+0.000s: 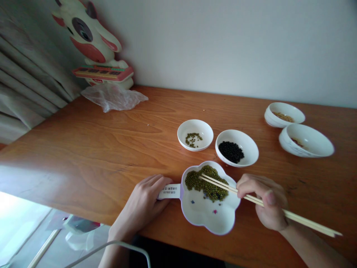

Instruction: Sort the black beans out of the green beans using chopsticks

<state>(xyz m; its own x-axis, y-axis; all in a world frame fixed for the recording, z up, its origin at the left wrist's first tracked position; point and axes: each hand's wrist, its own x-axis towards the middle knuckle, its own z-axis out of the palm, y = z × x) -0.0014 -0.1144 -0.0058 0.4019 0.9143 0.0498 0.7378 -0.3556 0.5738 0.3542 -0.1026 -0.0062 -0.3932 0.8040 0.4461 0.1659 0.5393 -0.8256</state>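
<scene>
Wooden chopsticks [306,222] are pinched in the right hand [264,201], tips among green beans [209,189]. The left hand [145,203] grips the handle [169,191] of the flower-shaped dish [223,219], near the front edge of the table [134,137]. Work appears partly done: the leftmost bowl [205,131] holds few green beans; most lie in the dish.

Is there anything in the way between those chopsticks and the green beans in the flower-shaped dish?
Nothing visible stands in the way. The chopsticks, held in the right hand, extend over the dish, with their tips right at the green beans. The left hand is off at the handle.
</scene>
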